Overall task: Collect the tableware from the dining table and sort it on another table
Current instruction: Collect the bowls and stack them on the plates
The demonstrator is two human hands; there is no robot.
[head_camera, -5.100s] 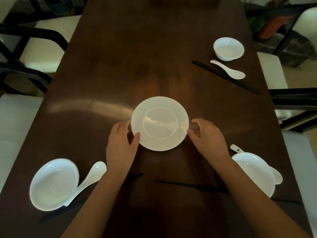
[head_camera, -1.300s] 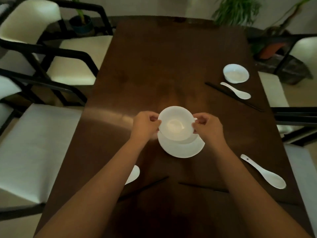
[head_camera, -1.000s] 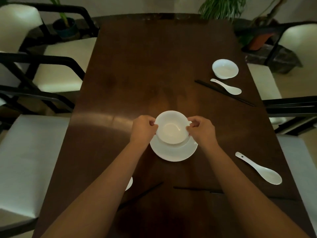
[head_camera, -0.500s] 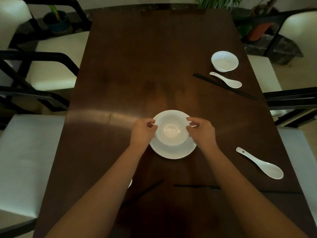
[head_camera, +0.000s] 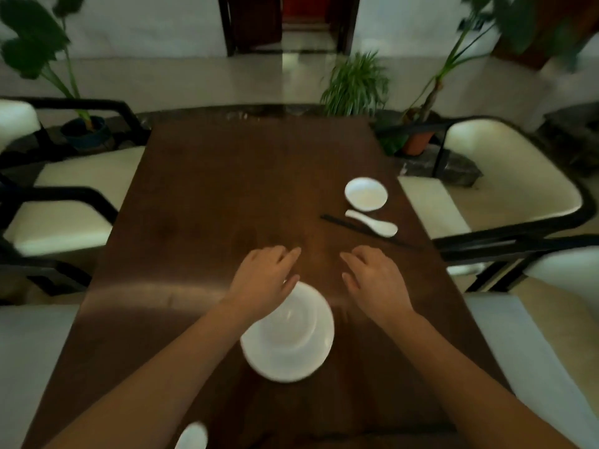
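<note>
I have let go of the bowl (head_camera: 293, 325); it sits in the plate (head_camera: 319, 348) on the table (head_camera: 207, 202). My left hand (head_camera: 264, 283) and right hand (head_camera: 376, 280), fingers open and empty, are now beyond the plate.

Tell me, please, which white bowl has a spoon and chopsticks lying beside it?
The far bowl by the table's right edge; a spoon and chopsticks lie beside it.

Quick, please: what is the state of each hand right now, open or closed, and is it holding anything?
Left hand: open, holding nothing, above the far edge of the stacked bowl and plate.
Right hand: open, holding nothing, over the table.
</note>
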